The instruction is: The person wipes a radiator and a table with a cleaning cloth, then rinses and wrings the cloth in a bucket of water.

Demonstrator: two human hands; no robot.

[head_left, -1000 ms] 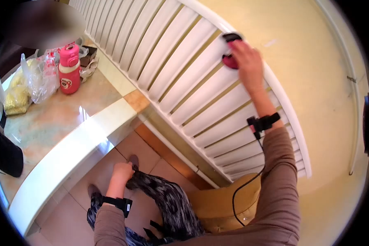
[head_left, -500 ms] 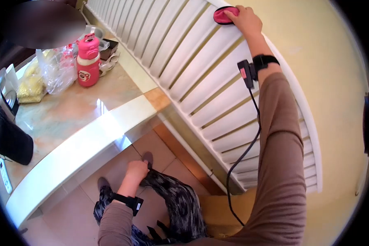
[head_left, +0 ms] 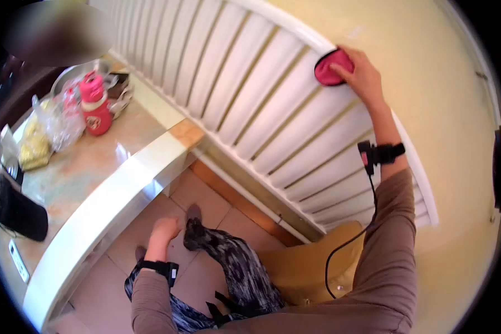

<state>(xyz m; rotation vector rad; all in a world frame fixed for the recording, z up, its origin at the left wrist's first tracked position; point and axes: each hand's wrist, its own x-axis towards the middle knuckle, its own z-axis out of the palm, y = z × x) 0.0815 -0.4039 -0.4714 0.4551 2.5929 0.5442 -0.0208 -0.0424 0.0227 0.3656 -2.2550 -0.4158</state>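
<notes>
A round pink pad with a black rim (head_left: 332, 68) lies against the top of the white slatted railing (head_left: 284, 83). My right hand (head_left: 363, 75) grips it from the right side, thumb across its face. On that wrist is a black strap with a small device and a cable (head_left: 381, 156). Low in the view, my left hand (head_left: 167, 229) hangs above the tiled floor near my knees, its fingers curled and touching no object that shows. Whether something small is inside them cannot be made out. A black band with a device (head_left: 161, 268) circles the left wrist.
On the marble-look table (head_left: 89, 178) at left stand a pink bottle (head_left: 96, 106), plastic bags with yellow contents (head_left: 36, 146), a metal bowl (head_left: 67, 78), a black pouch (head_left: 19, 211) and a white remote (head_left: 18, 260). A yellow padded seat (head_left: 300, 267) is below the railing.
The view has shifted. Since the oldest frame, the pad in my right hand has turned its pink face toward me along the railing top. My left hand has come away from the trouser knee.
</notes>
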